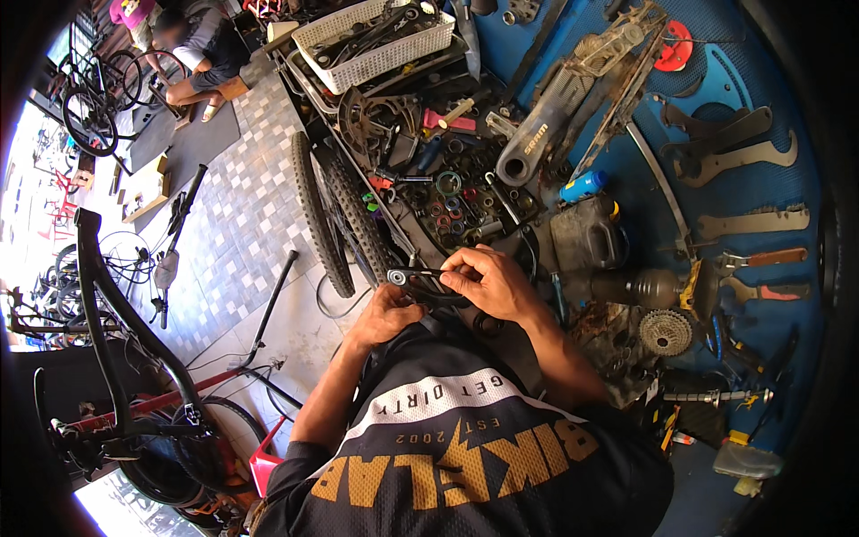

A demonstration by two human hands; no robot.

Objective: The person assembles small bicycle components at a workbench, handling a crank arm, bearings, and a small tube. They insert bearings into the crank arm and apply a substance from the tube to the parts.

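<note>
While both hands grip it — left hand (383,313), right hand (490,282), black derailleur part (420,282), beside tyre (324,215).

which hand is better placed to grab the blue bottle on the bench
Right, probably. The right hand sits on the bench side of the black part both hands hold, nearer the blue bottle. The left hand is lower, toward the tyre.

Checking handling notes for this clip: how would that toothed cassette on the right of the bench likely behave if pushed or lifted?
The cassette looks like stacked metal cogs, so probably stiff and heavy for its size. It lies flat, so a push would likely slide it, not roll it. Its teeth and the grimy bench hint at a greasy, awkward grip.
</note>
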